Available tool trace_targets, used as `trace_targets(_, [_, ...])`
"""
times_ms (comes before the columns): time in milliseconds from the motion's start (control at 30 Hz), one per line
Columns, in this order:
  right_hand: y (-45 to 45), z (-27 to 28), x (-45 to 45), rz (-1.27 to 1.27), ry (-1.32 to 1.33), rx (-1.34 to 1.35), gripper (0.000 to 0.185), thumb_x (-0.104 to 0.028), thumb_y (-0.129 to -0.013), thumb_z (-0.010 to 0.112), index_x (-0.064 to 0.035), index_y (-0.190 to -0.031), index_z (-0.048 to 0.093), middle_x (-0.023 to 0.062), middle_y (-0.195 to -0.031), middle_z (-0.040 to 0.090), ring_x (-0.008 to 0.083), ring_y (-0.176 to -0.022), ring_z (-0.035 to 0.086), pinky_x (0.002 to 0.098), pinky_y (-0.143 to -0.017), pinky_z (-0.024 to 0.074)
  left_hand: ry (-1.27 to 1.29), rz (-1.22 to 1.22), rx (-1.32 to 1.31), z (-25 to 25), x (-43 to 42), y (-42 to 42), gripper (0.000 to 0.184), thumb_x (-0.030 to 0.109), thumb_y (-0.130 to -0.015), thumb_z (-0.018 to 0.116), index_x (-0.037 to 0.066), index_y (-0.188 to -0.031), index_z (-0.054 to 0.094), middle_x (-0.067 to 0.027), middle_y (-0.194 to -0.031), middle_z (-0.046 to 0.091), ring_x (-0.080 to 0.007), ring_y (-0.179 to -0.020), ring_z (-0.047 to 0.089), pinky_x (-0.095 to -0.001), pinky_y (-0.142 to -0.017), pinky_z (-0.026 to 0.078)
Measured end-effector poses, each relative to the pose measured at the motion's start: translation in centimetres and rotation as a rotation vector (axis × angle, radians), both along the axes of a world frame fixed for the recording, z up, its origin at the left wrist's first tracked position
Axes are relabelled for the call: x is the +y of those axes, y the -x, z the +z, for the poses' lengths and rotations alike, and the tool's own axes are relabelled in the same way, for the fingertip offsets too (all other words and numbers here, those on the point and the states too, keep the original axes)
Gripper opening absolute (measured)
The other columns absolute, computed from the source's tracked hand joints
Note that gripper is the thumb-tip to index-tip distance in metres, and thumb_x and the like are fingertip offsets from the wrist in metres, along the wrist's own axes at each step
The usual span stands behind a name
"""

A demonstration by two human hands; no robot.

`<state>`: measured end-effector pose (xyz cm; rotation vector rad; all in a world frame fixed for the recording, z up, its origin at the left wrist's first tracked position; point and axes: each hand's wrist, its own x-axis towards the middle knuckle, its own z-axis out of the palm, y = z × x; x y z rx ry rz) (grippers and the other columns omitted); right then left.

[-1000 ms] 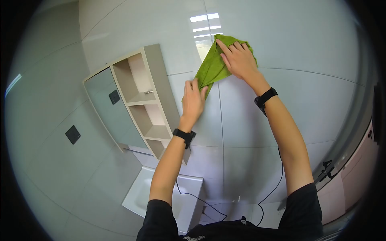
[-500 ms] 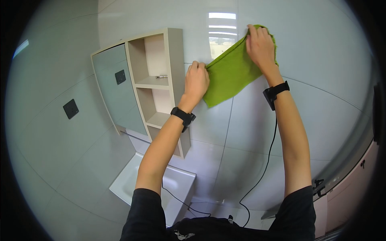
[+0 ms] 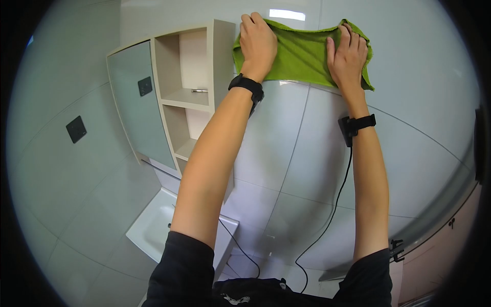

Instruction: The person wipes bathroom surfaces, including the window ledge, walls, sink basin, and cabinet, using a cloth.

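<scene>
A green cloth (image 3: 305, 55) is spread against the glossy tiled wall, its upper edge sagging between my two hands. At its upper left corner my left hand (image 3: 258, 45) has its fingers curled closed on the fabric. My right hand (image 3: 349, 60) grips the upper right part, its fingertips at the top edge and its thumb apart from them. Beneath my right hand the cloth's right side hangs down in folds. What lies under the fingertips is hidden.
Left of the cloth is a wall cabinet with open shelves (image 3: 184, 95) and a mirror door (image 3: 140, 102). A white washbasin (image 3: 148, 233) stands below it. A black cable (image 3: 335, 204) runs down from the right wristband (image 3: 362, 123). A black wall plate (image 3: 76, 129) is at left.
My left hand has moved up with its corner of the cloth, so the cloth's upper edge is now roughly level. My right hand has shifted slightly right. The view has shifted a little.
</scene>
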<state>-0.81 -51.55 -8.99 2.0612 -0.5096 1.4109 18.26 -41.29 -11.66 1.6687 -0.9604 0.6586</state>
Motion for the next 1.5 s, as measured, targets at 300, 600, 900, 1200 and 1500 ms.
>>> trace_targets(300, [-1.0,-0.1,1.0,-0.154,0.140,0.063,0.064,-0.034,-0.090,0.063,-0.0068,-0.146,0.050,0.0231,-0.142,0.049,0.0431,-0.133,0.043,0.0581,-0.114,0.0301,0.169,0.079,-0.206,-4.7,-2.5,0.0,0.052,0.018,-0.094,0.056,-0.007,-0.138,0.045,-0.0266,-0.145,0.043,-0.0471,-0.133,0.038,-0.0561,-0.110,0.030])
trace_targets(600, [-2.0,-0.4,-1.4,-0.268,0.079,0.123,0.058,-0.038,-0.094,0.061,-0.0138,-0.146,0.053,0.0161,-0.158,0.037,0.0428,-0.144,0.033,0.0571,-0.122,0.0188,-0.059,0.143,-0.246,-4.4,-3.9,0.4,0.070,0.035,-0.099,0.049,0.000,-0.156,0.032,-0.0300,-0.163,0.017,-0.0495,-0.151,0.013,-0.0607,-0.123,0.007])
trace_targets(900, [-0.7,-0.2,-0.8,-0.107,0.201,-0.014,0.055,-0.037,-0.094,0.059,-0.0153,-0.144,0.055,0.0146,-0.157,0.040,0.0411,-0.141,0.037,0.0586,-0.120,0.0216,0.069,0.256,-0.369,-2.7,-3.2,5.0,0.076,0.024,-0.087,0.052,-0.002,-0.155,0.032,-0.0340,-0.163,0.012,-0.0527,-0.151,0.008,-0.0653,-0.121,0.003])
trace_targets(1200, [0.8,-0.3,1.7,-0.119,0.208,0.048,0.053,-0.040,-0.090,0.064,-0.0202,-0.139,0.059,0.0094,-0.152,0.046,0.0377,-0.130,0.045,0.0605,-0.115,0.0272,0.138,0.127,-0.462,-4.1,-0.2,6.8,0.061,0.014,-0.088,0.060,-0.009,-0.142,0.045,-0.0261,-0.154,0.037,-0.0480,-0.143,0.031,-0.0584,-0.112,0.032])
trace_targets(1500, [5.4,-3.0,8.4,0.120,0.102,0.335,0.053,-0.032,-0.087,0.070,-0.0271,-0.139,0.061,0.0031,-0.154,0.048,0.0280,-0.122,0.052,0.0541,-0.111,0.0378,-0.314,0.013,-0.448,-12.0,10.9,11.2,0.058,0.008,-0.090,0.058,0.000,-0.147,0.048,-0.0167,-0.162,0.031,-0.0380,-0.149,0.031,-0.0447,-0.112,0.042])
